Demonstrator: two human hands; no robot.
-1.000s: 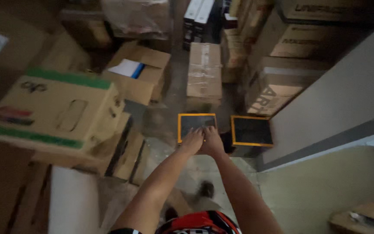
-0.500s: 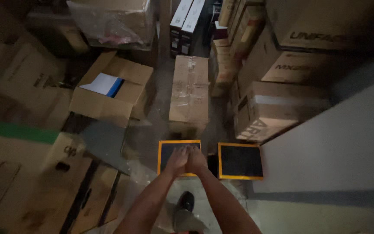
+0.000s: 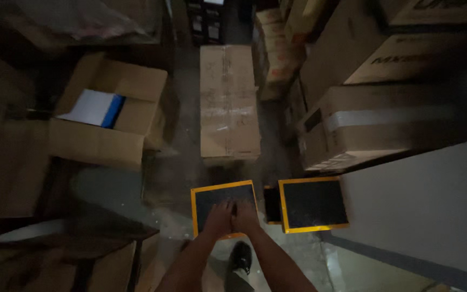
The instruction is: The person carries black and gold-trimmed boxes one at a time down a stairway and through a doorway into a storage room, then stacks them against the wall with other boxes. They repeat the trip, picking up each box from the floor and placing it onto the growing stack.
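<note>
Both hands, left (image 3: 218,217) and right (image 3: 245,214), flat on the black mat (image 3: 217,197), lower center, grasping nothing. Second mat (image 3: 313,204) just right. Open box (image 3: 104,116), upper left, holds a white-blue pack (image 3: 94,108). Sealed box (image 3: 228,103) ahead; narrow floor strip (image 3: 114,186) between stacks.

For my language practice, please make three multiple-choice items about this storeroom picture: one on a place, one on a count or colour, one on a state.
1. Where do both hands rest?
A. on the left black panel
B. on the sealed box
C. on the white wall

2. How many yellow-edged black panels show?
A. one
B. two
C. four

3. The carton with the white and blue item is
A. taped shut
B. open
C. crushed flat

Key: 1 A, the left hand and right hand lie on the left black panel. 2 B, a second panel lies beside it. 3 B, the carton has raised flaps.
</note>
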